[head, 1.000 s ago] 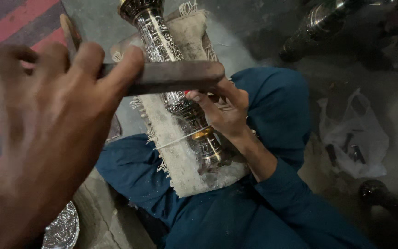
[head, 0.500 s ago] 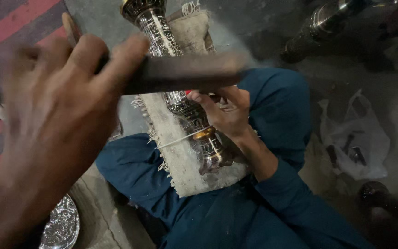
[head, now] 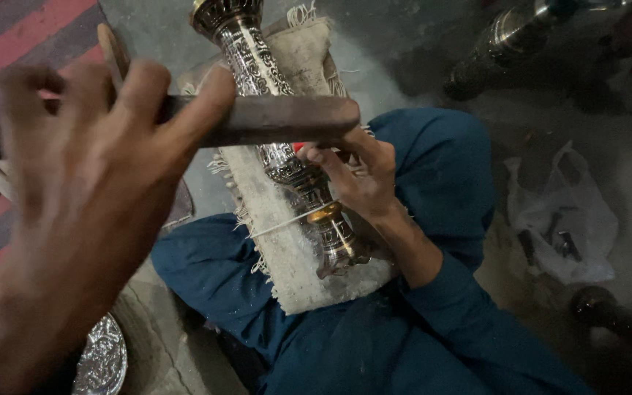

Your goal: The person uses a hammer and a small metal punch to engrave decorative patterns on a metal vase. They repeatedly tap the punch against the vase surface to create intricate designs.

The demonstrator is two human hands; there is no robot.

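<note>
Gripping dark bar (head: 257, 121) unchanged, left fingers (head: 140, 95) wrapped | right fingers (head: 330, 157) pinching vase (head: 287, 157)

One package was observed: a thin plastic bag (head: 561, 216), white and partly see-through, lying crumpled on the grey floor at the right of the view. It had loop handles at its upper edge and sat slumped and irregular in shape. Small dark items showed through its skin near the middle; their kind could not be determined. It lay just beside the blue-clothed leg and apart from the dark metal pieces above and below it. No labels, signs or screens were seen.
</note>
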